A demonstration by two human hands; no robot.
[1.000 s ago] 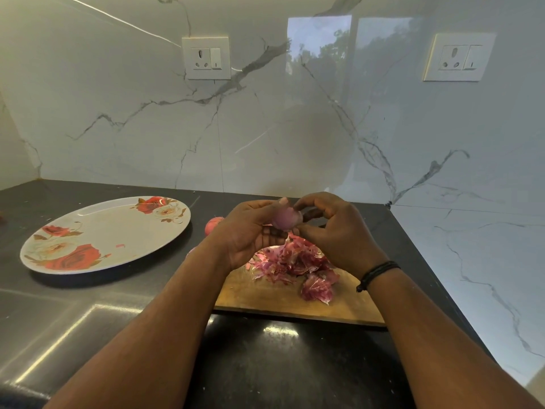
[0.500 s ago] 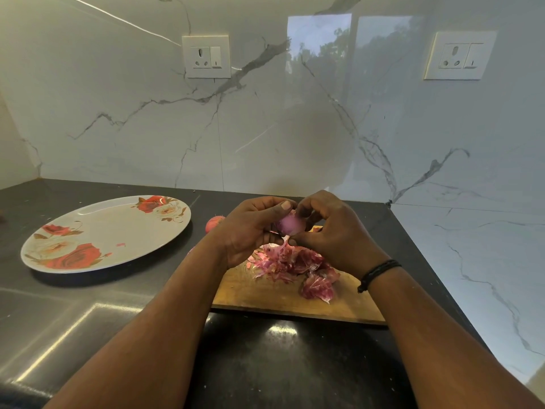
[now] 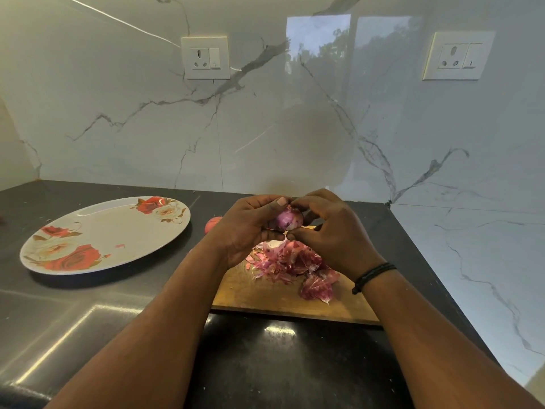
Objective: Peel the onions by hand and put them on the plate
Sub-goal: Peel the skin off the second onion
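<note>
I see both hands meeting just right of the frame's centre, above the far edge of the wooden cutting board (image 3: 277,299). My left hand (image 3: 246,228) is cupped, its fingers curled under and around a small purple onion (image 3: 288,219), with the thumb lying across the top so that the nail faces the camera. My right hand (image 3: 333,231) comes in from the other side, fingers bent at the knuckles, their tips closing on the upper right of the same onion; the thumb tip presses in low, touching the left thumb side beneath the bulb. Whether those fingertips pinch a flap of skin or the bulb itself I cannot tell. The onion shows a pale patch on its lower right.

Directly below the hands, a heap of pink and purple onion skins (image 3: 295,264) lies on the board, one larger scrap (image 3: 317,289) sitting apart toward the near right. A black cord bracelet (image 3: 372,276) rings the right wrist.

At centre left, the flowered plate (image 3: 88,231) rests on the dark counter (image 3: 280,364), with only a tiny pink fleck on it. Between the plate and my left hand, a second, reddish onion (image 3: 213,223) peeks out on the counter, partly hidden behind the wrist.
</note>
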